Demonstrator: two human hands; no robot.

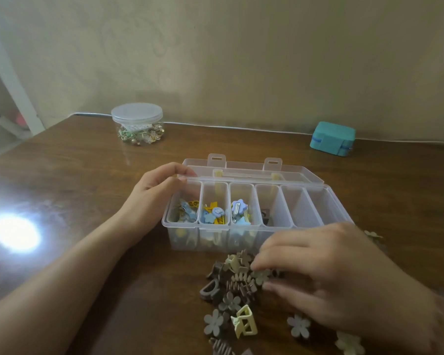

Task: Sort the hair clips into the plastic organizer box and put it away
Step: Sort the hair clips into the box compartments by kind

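The left hand [155, 187] grips the far left corner of the organizer box [244, 216], mid-worktop. The right hand [326, 275] pinches a pale flower clip [260, 275] in the near pile [231, 290], hiding some clips.

Clip pile [237, 290] before organizer box [244, 239]; jar [137, 123] behind-left, case [332, 138] behind-right.
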